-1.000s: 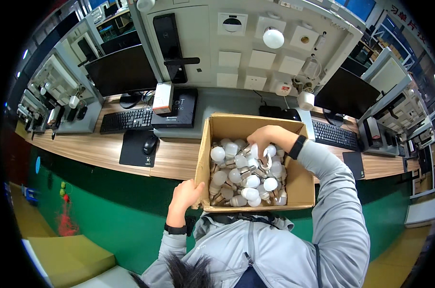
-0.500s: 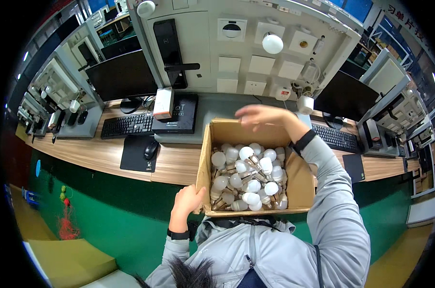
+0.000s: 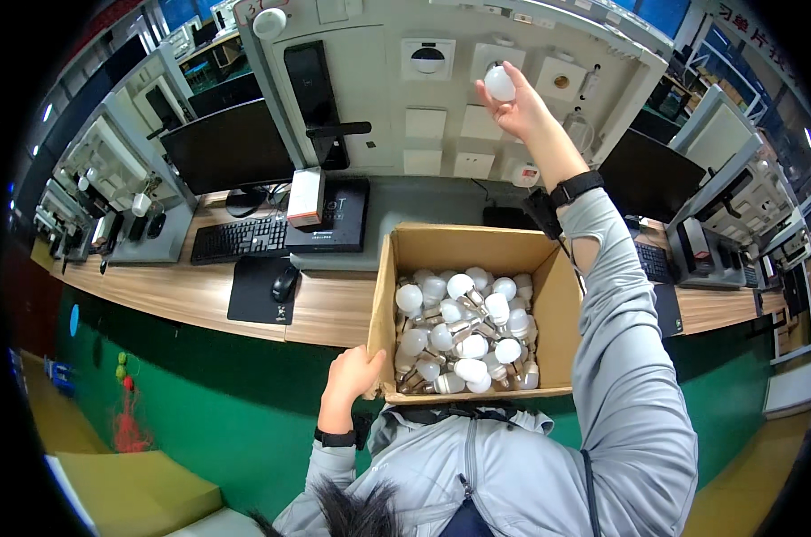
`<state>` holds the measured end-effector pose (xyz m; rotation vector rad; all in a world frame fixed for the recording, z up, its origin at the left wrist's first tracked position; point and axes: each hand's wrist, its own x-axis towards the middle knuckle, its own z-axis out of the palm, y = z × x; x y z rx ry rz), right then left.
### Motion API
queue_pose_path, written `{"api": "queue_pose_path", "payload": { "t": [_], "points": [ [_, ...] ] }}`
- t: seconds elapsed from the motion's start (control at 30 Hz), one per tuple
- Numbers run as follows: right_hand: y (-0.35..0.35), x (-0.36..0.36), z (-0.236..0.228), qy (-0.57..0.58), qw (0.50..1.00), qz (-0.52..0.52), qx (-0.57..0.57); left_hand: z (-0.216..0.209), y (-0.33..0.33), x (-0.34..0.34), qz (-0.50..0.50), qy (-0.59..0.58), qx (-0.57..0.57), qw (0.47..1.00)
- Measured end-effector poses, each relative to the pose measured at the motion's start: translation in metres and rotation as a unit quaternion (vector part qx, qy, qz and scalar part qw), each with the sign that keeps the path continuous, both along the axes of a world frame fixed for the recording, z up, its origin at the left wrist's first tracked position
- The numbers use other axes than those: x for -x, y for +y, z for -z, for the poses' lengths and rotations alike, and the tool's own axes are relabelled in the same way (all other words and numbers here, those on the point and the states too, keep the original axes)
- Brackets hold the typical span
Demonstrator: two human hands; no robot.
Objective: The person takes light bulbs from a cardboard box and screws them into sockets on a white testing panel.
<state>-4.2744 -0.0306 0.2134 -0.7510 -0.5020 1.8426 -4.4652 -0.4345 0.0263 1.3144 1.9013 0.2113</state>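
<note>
A cardboard box [image 3: 477,240] full of white light bulbs [image 3: 471,346] rests against my front, at the desk's near edge. My left hand [image 3: 350,374] is closed on the box's near left corner. My right hand [image 3: 519,109] reaches up to the white panel [image 3: 378,98], its fingers around a round white bulb [image 3: 499,84] at the upper right. The bulb's base and the holder behind it are hidden by the bulb and fingers. Several of the bulbs in the box lie at mixed angles, some showing metal screw bases.
A white carton [image 3: 306,197] stands on a flat black box [image 3: 342,215] left of centre. Nearby are a keyboard [image 3: 240,238], a mouse [image 3: 284,283] and a monitor [image 3: 229,146]. Another monitor [image 3: 651,183] stands right, partly behind my arm. Switch plates and a black door lock [image 3: 317,103] cover the panel.
My right hand has risen from above the box to the panel and closed its fingers around the bulb there. The left hand keeps its hold on the box.
</note>
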Motion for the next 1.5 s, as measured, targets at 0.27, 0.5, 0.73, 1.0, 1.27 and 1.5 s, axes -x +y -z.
{"api": "queue_pose_path", "payload": {
  "t": [0.27,0.5,0.73,1.0,1.27,1.5],
  "points": [
    [0.005,0.003,0.006,-0.188,0.982,0.025,-0.013,0.0,-0.002,-0.001,0.002,0.006,0.005,1.0],
    [0.003,-0.001,0.01,-0.572,0.802,0.089,-0.146,-0.012,0.002,-0.002,0.008,0.009,0.026,1.0],
    [-0.01,-0.008,0.001,-0.828,0.438,0.114,-0.331,0.0,0.0,-0.001,0.002,0.009,0.01,1.0],
    [-0.011,-0.017,0.006,-0.833,0.297,0.114,-0.453,-0.006,0.002,-0.002,-0.007,0.002,0.034,0.999],
    [-0.017,-0.017,0.012,-0.833,0.239,0.126,-0.483,-0.003,0.0,-0.003,-0.007,0.007,0.032,0.999],
    [-0.015,-0.015,0.018,-0.849,0.077,0.168,-0.495,0.0,0.001,-0.003,-0.012,-0.001,0.033,0.999]
  ]
}}
